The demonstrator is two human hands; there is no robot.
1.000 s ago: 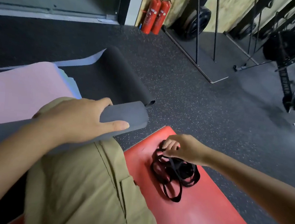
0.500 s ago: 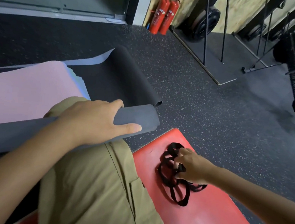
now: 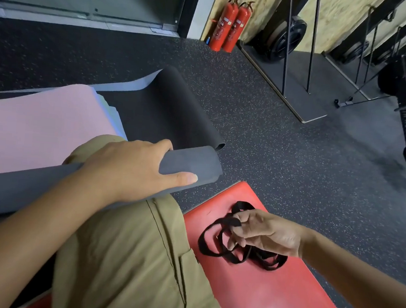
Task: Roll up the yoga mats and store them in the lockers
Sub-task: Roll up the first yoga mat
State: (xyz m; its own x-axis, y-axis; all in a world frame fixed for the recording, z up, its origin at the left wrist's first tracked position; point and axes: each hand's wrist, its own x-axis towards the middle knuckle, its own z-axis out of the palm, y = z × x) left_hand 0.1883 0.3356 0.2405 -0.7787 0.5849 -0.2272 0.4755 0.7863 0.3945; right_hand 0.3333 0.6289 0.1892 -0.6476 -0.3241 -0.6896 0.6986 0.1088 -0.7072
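Head view: left hand [image 3: 128,169] grips the rolled grey mat [image 3: 191,162] across the knee; right hand [image 3: 266,231] pinches a black strap [image 3: 217,242] lying on the red mat [image 3: 271,293].

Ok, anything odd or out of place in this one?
Nothing damaged or spilled. The black straps lie in a loose tangle on the red mat, where the right hand pinches one loop. The dark mat beyond the rolled grey mat curls at its edge.
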